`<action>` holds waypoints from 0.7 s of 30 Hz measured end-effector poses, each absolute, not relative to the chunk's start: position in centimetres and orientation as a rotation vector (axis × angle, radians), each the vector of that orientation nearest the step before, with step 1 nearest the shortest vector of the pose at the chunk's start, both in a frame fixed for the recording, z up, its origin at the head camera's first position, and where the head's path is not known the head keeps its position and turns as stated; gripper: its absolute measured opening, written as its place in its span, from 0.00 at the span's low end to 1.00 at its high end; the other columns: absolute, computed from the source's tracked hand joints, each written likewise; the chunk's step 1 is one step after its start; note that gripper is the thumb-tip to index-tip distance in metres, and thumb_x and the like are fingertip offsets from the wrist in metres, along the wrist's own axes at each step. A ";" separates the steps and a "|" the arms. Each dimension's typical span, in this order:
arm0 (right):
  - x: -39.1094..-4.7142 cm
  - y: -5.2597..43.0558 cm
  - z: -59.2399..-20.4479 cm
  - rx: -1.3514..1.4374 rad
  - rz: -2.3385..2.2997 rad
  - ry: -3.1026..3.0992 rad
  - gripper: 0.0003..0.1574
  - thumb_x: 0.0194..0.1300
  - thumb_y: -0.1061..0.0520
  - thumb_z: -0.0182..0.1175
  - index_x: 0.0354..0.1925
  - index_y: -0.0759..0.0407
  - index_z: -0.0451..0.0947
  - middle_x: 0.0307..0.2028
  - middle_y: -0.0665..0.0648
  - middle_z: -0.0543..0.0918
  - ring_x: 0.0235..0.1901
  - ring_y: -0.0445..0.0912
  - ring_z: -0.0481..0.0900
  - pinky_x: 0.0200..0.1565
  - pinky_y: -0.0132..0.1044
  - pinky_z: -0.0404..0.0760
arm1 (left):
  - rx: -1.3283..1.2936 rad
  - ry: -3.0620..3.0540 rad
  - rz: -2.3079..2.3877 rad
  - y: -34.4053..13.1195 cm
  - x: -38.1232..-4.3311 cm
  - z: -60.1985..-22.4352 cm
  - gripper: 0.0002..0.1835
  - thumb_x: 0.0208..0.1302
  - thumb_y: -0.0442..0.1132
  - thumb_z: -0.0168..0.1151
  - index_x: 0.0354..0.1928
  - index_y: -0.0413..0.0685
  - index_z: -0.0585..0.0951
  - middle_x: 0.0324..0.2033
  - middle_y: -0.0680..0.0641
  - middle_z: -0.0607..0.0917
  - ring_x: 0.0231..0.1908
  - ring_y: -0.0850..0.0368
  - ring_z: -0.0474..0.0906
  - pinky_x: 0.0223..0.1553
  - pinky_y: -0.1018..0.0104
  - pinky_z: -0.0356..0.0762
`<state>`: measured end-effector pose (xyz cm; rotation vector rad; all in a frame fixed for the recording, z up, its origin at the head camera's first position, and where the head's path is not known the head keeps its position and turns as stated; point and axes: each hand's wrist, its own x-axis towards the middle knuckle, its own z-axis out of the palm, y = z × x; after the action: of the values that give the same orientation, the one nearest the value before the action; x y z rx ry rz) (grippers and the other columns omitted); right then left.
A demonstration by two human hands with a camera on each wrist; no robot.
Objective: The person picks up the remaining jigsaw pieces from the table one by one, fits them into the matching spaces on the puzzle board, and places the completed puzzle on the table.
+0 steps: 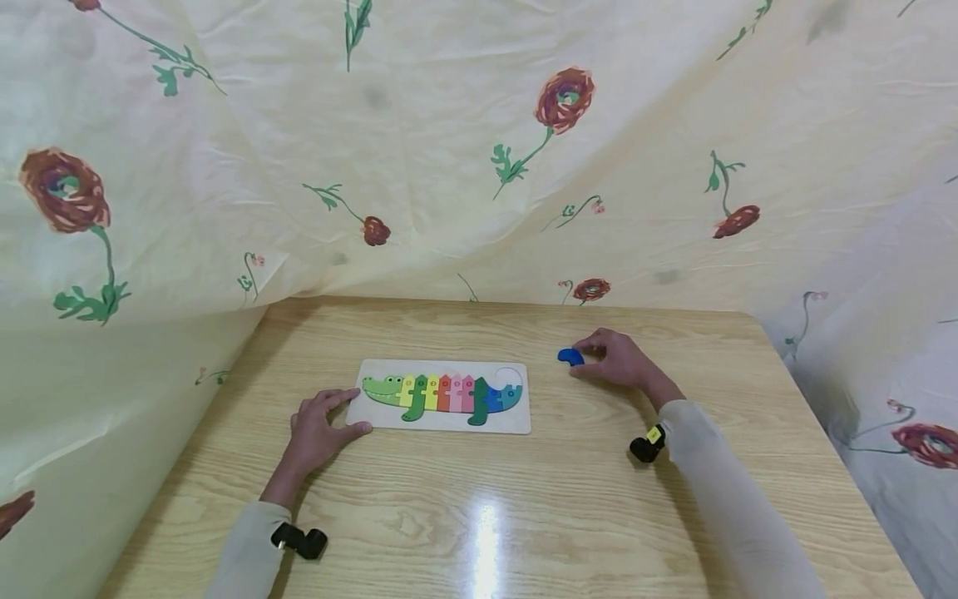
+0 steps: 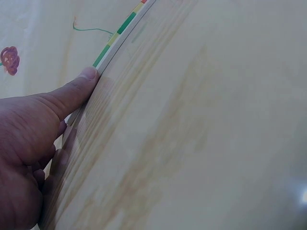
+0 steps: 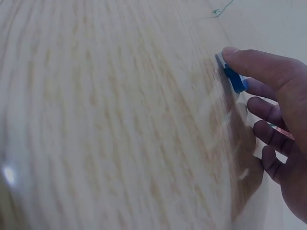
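Note:
A crocodile puzzle board [image 1: 441, 423] lies flat on the table, filled with coloured pieces in green, yellow, orange, pink and blue. At its upper right, a pale rounded recess [image 1: 511, 377] shows at the tail end. My left hand [image 1: 316, 431] rests at the board's left end, index fingertip at the left edge and straight thumb along the near edge. To the right of the board, my right hand [image 1: 615, 359] pinches a curved blue puzzle piece [image 1: 570, 357] between thumb and fingers. The right wrist view shows this blue piece [image 3: 235, 79] close over the wood, thumb tip on its end.
The wooden table [image 1: 449, 507] runs back to a hanging floral cloth [image 1: 449, 150], which also covers the left side. Black wrist cameras sit on both sleeves. Light glares off the table near its front.

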<state>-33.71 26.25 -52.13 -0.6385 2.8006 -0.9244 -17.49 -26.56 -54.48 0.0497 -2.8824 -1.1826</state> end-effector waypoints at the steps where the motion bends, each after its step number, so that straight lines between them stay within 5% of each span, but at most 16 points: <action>1: -33.7 26.3 -52.1 -0.640 -0.925 2.798 0.29 0.58 0.43 0.76 0.53 0.57 0.87 0.44 0.56 0.81 0.41 0.50 0.73 0.45 0.43 0.72 | 0.049 -2.882 -1.183 -26.6 -17.5 -54.5 0.41 0.55 0.55 0.78 0.69 0.48 0.76 0.67 0.37 0.73 0.64 0.37 0.63 0.51 0.48 0.51; 21: -33.3 26.7 -52.0 -0.704 -0.913 2.856 0.29 0.56 0.39 0.77 0.50 0.55 0.88 0.44 0.55 0.83 0.44 0.49 0.76 0.47 0.45 0.73 | 0.053 -2.887 -1.193 -26.5 -17.5 -54.3 0.42 0.56 0.57 0.77 0.70 0.47 0.76 0.67 0.37 0.73 0.64 0.36 0.63 0.52 0.46 0.51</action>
<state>-33.28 26.73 -52.00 -0.7037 2.8560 -0.9127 -17.46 -26.54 -54.30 0.0529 -2.8872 -1.1926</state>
